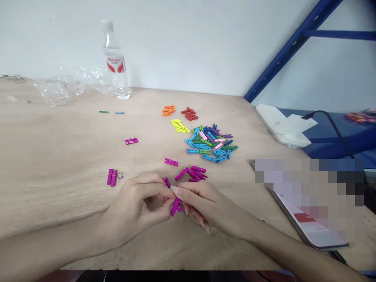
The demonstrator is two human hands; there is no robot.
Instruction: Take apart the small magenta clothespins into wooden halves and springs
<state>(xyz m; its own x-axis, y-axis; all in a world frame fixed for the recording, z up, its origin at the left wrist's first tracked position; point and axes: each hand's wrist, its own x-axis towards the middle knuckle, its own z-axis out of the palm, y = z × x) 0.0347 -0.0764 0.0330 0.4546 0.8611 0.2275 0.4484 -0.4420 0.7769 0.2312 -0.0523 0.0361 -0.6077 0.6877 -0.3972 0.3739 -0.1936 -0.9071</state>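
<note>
A small magenta clothespin (175, 206) is pinched between the fingertips of my left hand (143, 199) and my right hand (199, 201), just above the table. Its upper part is covered by my fingers. Another magenta piece (166, 181) shows right behind my left fingertips. Beyond my hands lies a loose pile of magenta clothespins (196, 173), with a single magenta clothespin (171, 161) apart from it. Left of my left hand are two magenta wooden halves (111, 178) and a small metal spring (120, 175). Farther back sits a little magenta cluster (131, 141) with metal bits.
A mixed heap of clothespins (208, 145) lies past the magenta pile, with yellow (180, 126), orange (168, 111) and red clothespins (190, 113) grouped behind. A water bottle (116, 66) stands by crumpled plastic (67, 88). At right are a partly pixelated tablet-like object (320, 231) and white plastic device (284, 127).
</note>
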